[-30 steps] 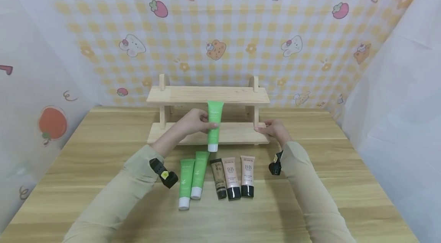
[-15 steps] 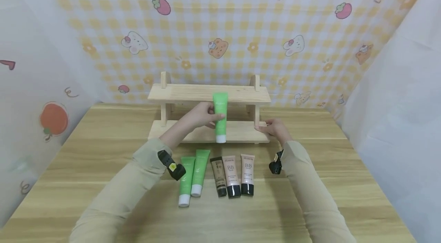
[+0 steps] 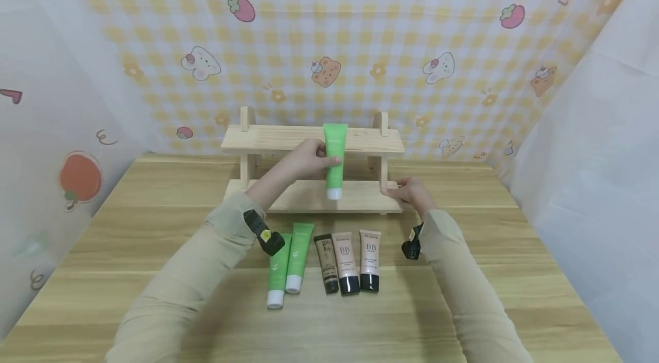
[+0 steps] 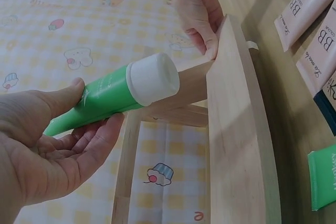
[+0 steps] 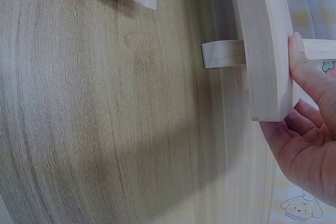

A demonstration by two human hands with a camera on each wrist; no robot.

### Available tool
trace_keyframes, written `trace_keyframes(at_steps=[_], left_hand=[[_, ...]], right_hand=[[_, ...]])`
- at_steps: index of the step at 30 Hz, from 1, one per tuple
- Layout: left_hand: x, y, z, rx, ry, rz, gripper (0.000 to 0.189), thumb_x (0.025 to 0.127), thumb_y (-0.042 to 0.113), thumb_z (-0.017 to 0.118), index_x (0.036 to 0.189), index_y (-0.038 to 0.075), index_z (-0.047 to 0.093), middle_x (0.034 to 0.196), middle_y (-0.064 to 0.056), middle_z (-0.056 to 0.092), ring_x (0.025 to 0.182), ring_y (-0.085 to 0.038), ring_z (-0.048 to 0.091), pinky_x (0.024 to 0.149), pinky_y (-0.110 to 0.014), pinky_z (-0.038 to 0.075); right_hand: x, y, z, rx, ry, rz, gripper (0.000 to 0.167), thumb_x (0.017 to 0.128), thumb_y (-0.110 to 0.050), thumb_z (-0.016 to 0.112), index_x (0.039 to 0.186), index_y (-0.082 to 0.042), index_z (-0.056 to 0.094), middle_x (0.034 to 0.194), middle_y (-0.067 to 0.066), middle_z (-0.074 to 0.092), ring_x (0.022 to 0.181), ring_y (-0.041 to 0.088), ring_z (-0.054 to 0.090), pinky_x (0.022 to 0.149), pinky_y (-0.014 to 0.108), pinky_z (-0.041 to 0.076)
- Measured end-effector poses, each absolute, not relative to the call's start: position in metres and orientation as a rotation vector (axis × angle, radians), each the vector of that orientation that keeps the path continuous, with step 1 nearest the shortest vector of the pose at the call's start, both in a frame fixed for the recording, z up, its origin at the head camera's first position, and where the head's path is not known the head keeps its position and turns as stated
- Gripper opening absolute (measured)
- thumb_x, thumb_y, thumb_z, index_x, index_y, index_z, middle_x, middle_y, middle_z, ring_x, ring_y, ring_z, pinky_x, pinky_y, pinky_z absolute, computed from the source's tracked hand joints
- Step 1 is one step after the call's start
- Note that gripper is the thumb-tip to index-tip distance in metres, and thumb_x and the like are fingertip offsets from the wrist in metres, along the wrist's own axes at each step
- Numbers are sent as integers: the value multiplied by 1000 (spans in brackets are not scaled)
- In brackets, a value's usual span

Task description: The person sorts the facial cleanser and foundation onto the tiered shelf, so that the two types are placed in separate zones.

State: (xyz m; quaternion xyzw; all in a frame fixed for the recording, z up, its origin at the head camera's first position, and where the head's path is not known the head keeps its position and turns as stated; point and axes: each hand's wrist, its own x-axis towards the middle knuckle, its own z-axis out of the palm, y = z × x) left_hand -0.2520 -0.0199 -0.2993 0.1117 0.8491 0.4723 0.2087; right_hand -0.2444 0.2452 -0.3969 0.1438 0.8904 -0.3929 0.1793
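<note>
My left hand (image 3: 309, 158) pinches a green squeeze tube (image 3: 335, 148) between thumb and fingers. The tube hangs cap down, its white cap (image 4: 153, 78) lowest, in front of the two-tier wooden shelf (image 3: 304, 139). In the left wrist view the thumb lies along one side of the tube and the fingers along the other. My right hand (image 3: 412, 192) grips the right end of the lower board (image 5: 269, 51), thumb on top and fingers beneath. Nothing stands on either board.
On the table (image 3: 489, 271), in front of the shelf, lie two more green tubes (image 3: 298, 257), a slim brown tube (image 3: 326, 263) and two pink BB cream tubes (image 3: 345, 263). A checked cloth (image 3: 288, 43) hangs behind the shelf; white cloth (image 3: 582, 140) flanks the table.
My left hand has lifted the green tube upward and slightly to the right, from the lower board's height to the upper board's. My right hand stays on the board's end.
</note>
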Motion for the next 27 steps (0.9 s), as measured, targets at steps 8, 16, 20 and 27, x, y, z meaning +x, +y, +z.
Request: trace_keyframes(at_steps=[8,16,20,27], left_hand=[[-255,-19,-292,318,2410,1276,47,88,27,60,121,-5,46,109,-16,54,96,-28,61,77,-31,56],[-258,-20,-282,360,2471,1233,47,87,27,61,120,-4,47,107,-15,55,95,-27,60,72,-27,56],[-260,-20,-276,404,2497,1209,45,88,25,61,119,-5,48,107,-16,56,92,-25,59,76,-30,56],[-263,-17,-269,401,2480,1224,43,86,22,63,118,-4,48,108,-16,55,99,-27,58,79,-32,56]], right_hand=[[-244,243,-396,406,2524,-1126,77,80,-41,67,137,0,37,139,21,40,126,33,42,105,43,38],[-244,244,-397,423,2516,-1135,75,80,-41,67,136,1,38,138,22,41,124,33,43,104,43,39],[-242,243,-395,420,2507,-1158,76,80,-41,68,136,1,38,137,23,42,123,33,44,104,42,39],[-245,245,-400,410,2498,-1184,80,76,-43,70,135,1,39,135,23,44,120,33,46,102,42,40]])
